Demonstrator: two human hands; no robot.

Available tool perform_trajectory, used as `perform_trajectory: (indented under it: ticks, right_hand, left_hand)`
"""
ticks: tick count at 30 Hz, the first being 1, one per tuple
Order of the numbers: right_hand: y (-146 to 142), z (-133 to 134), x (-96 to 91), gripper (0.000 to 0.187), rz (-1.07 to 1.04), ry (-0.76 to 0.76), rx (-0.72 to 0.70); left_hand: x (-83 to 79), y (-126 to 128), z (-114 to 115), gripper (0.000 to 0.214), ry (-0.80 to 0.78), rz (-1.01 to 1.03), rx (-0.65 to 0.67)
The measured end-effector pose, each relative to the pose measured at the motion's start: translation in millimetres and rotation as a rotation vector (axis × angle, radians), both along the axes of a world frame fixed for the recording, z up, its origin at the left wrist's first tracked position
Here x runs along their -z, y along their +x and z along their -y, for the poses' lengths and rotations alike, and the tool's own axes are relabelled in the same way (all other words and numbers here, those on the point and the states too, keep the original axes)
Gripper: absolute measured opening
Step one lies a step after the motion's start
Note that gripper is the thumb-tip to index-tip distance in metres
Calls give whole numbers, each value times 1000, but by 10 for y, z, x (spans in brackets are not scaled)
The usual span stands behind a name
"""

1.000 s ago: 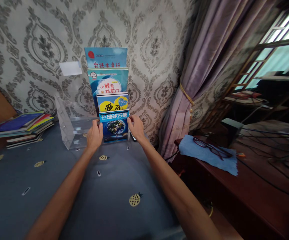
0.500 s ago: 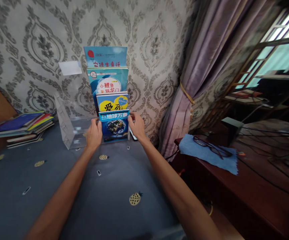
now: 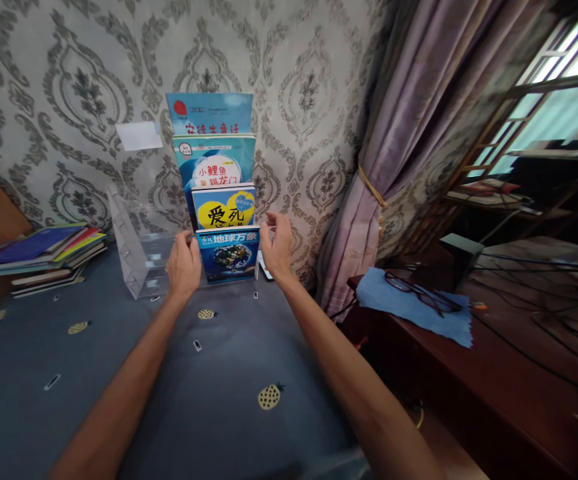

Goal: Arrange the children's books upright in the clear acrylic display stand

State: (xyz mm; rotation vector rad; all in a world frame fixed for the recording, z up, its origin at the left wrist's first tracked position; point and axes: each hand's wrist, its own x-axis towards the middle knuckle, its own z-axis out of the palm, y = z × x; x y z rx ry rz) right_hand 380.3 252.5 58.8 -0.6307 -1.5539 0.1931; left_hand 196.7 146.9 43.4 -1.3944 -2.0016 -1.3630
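Note:
A blue book with a picture of the Earth [image 3: 229, 257] stands in the lowest front tier of a clear acrylic display rack [image 3: 131, 257]. Close by its left edge is my left hand [image 3: 185, 263], its fingers loosely bent and apart. My right hand [image 3: 277, 245] is beside the right edge, fingers apart, with nothing in it. Behind, in rising tiers, stand a book with a yellow heart [image 3: 226, 207], a teal book [image 3: 216, 160] and a light-blue book [image 3: 211, 110]. Whether the left fingertips still touch the front book is hard to tell.
Stacked books and notebooks [image 3: 43, 250] lie at the left on the patterned blue tablecloth [image 3: 133, 360]. A phone [image 3: 265, 267] is partly visible behind my right wrist. Glasses [image 3: 421, 293] rest on a blue cloth [image 3: 383, 297] on the dark red desk, near cables and a curtain [image 3: 369, 173].
The front book has dropped slightly lower in its tier. Both hands have loosened from its sides, with the right moving a little up and away.

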Motion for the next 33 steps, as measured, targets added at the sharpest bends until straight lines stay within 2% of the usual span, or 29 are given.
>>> perform_trajectory:
  ticks: [8, 14, 17, 23, 33]
  right_hand:
    - [-17, 22, -20, 31, 34, -44, -59]
    - [-4, 19, -14, 41, 38, -108, 19]
    - [-5, 25, -5, 42, 61, -166, 14]
    - [-26, -40, 56, 36, 127, -231, -93]
    - [-26, -111, 123, 29, 206, -229, -87]
  left_hand:
    - [-14, 34, 29, 37, -61, 3, -6]
    - [21, 0, 21, 35, -125, -41, -19]
    - [47, -14, 2, 32, -145, -57, 1]
    - [99, -48, -32, 30, -201, -118, 27]
    - [164, -78, -66, 35, -254, -78, 0]
